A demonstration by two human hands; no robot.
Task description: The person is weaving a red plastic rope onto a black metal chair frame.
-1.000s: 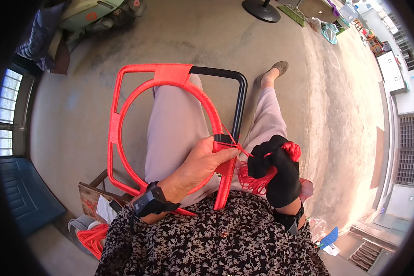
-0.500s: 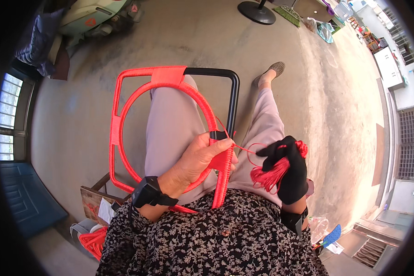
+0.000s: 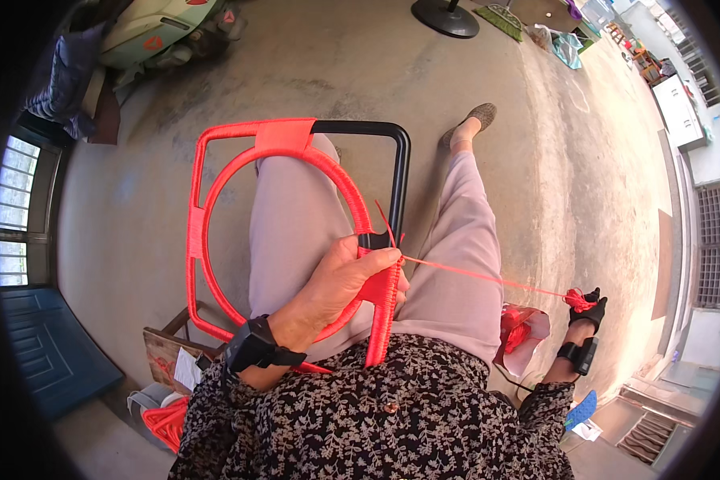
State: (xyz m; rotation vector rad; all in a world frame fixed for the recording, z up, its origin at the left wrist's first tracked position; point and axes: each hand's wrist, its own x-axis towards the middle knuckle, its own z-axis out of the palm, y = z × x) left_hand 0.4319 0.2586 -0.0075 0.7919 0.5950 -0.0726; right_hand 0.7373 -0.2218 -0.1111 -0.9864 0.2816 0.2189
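My bare left hand (image 3: 346, 276) grips the right side of a frame (image 3: 284, 136), its thumb pressed on the wrapped join. The frame is a rounded rectangle with a ring inside it. Red cord is wound closely over the ring and most of the outer frame; the upper right corner is bare black tube (image 3: 402, 160). From beside my left thumb a taut red strand (image 3: 488, 277) runs out to the right. At its far end my right hand (image 3: 589, 310), in a black glove, is closed on a bundle of red cord (image 3: 580, 299). The frame rests across my lap.
A bag with red material (image 3: 523, 334) stands by my right thigh. At lower left are a wooden stool (image 3: 162, 352) and more red-wrapped pieces (image 3: 166, 422). A scooter (image 3: 156, 40) is at upper left, with a round black stand base (image 3: 446, 19) and a green broom (image 3: 500, 22) farther off.
My right hand has swung far out to the right with the cord bundle, drawing the slack strand straight. My left hand keeps its hold on the frame. The bag by my thigh has come into view.
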